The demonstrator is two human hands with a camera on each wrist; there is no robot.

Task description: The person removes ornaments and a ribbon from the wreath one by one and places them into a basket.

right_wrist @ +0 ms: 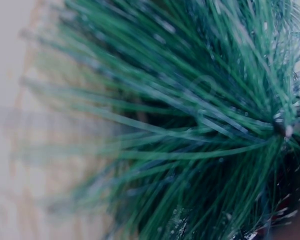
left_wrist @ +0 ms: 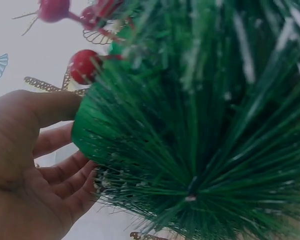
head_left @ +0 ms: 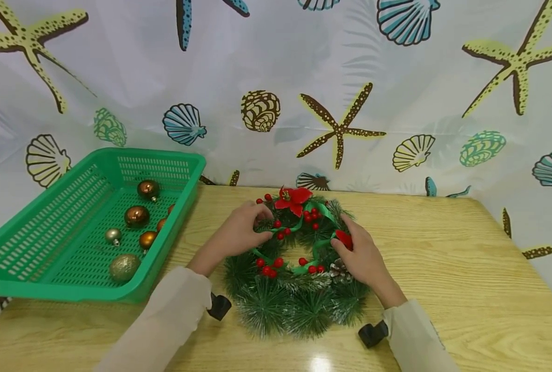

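Observation:
A green Christmas wreath point(head_left: 285, 305) with pine needles, red berries, a red poinsettia flower point(head_left: 293, 199) and a pine cone point(head_left: 340, 270) lies on the table. Green ribbon point(head_left: 319, 209) winds around it. My left hand point(head_left: 244, 231) grips the wreath's upper left side. In the left wrist view, that hand's thumb and fingers point(left_wrist: 65, 172) curl about the green edge beside a red berry point(left_wrist: 85, 67). On the opposite side, my right hand point(head_left: 360, 253) holds the wreath next to a red petal. Needles point(right_wrist: 200, 135) fill most of the right wrist view, hiding the right fingertips.
At the left stands a green plastic basket point(head_left: 85, 293) holding several bronze, orange and gold baubles point(head_left: 137, 216). The wooden table point(head_left: 443, 258) reaches back to a hanging cloth point(head_left: 276, 62) printed with shells and starfish.

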